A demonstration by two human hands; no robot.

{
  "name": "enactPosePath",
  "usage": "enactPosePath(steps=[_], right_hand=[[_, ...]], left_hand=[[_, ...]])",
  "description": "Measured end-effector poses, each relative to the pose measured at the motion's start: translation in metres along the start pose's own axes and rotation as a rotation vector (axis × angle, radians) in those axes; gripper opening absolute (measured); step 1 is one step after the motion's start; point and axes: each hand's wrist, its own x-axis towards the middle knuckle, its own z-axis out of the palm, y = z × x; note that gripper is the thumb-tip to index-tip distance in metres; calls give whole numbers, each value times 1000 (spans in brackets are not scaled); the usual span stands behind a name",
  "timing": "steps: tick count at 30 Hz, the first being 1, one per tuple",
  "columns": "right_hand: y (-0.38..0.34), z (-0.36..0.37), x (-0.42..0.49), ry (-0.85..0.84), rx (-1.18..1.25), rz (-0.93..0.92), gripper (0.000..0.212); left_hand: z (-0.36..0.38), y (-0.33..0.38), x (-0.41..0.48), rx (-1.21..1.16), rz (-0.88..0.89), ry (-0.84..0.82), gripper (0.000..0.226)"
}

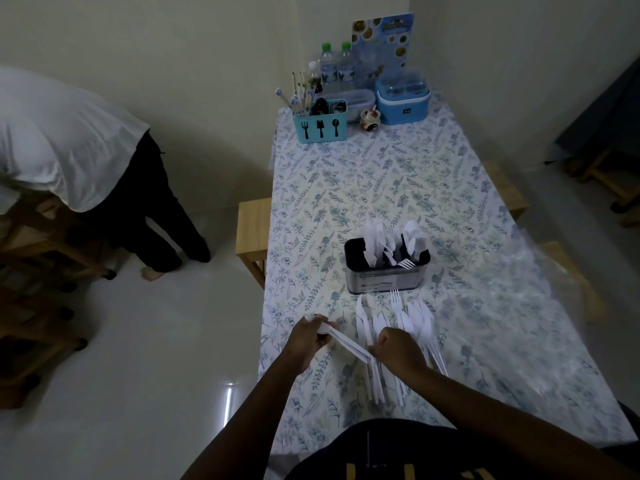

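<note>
Sorting step, prob.: left hand (308, 337) & right hand (398, 351) each pinch one end of a cutlery bundle (346, 344), held just over the worktop (381, 174) at its near-left edge. Next: square it up, drop into black holder (384, 277). Fingers hide both ends, so can't tell forks vs. knives.

We see a counter (381, 174) clothed in white, printed all over with blue-green leaves and sprigs. The bundle of plastic cutlery (346, 343) is plain white, and so is the loose cutlery pile (412, 323). The cutlery holder (386, 275) shows us a black rim over a silver-grey body. At the far end we note a teal caddy (320, 128) with black cutlery silhouettes, a light blue box (403, 107), water bottles (329, 67) with green caps, and a blue menu card (382, 39) dotted with yellow.
</note>
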Motion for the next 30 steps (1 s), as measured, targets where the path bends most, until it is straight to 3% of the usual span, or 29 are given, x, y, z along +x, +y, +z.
enactPosePath(steps=[5, 10, 16, 30], right_hand=[[3, 12, 6, -22, -208, -81, 23], [9, -3, 4, 75, -69, -87, 14], [16, -17, -9, 166, 142, -183, 21], [15, -28, -31, 194, 63, -317, 18]], left_hand=[[-6, -1, -8, -21, -1, 38, 20], [-7, -2, -11, 6, -22, 46, 28], [5, -5, -13, -19, -64, 35, 29], [25, -9, -27, -144, -56, -35, 38]])
